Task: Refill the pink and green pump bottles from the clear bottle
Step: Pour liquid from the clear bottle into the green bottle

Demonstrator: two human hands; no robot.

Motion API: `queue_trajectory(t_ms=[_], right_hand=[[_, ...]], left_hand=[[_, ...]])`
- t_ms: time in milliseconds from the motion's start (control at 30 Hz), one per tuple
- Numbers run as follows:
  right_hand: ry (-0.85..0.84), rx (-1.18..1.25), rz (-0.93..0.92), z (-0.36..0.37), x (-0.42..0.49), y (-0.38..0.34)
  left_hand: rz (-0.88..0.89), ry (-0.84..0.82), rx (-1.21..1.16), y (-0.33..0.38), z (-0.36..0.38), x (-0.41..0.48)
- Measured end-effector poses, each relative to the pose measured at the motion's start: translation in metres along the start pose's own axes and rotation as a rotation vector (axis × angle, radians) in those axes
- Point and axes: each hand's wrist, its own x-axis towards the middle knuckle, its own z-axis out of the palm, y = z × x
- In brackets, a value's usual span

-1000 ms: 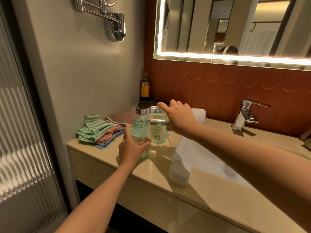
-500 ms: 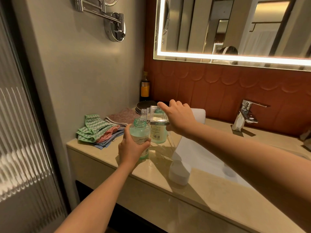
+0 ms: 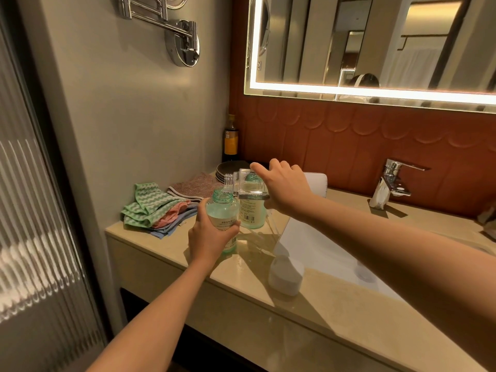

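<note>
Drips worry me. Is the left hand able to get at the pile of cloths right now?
Probably not yet: the left hand grips the green bottle under the tilted clear bottle. The cloths lie just beside it, nothing between.

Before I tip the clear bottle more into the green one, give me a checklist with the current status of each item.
1. Green bottle mouth open, pump off: ok.
2. Left hand grips the green bottle, upright on the counter: ok.
3. Right hand holds the clear bottle tilted, neck over the green bottle's mouth: ok.
4. Liquid flowing: cannot tell.
5. Room left in the green bottle: cannot tell.
</note>
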Motion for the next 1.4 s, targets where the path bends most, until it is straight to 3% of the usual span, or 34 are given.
queue_trajectory(t_ms=[1400], right_hand=[[-0.006, -0.022, -0.004, -0.0019, 0.0005, -0.0010]], left_hand=[[0.004, 0.006, 0.012, -0.0034, 0.0019, 0.0013]])
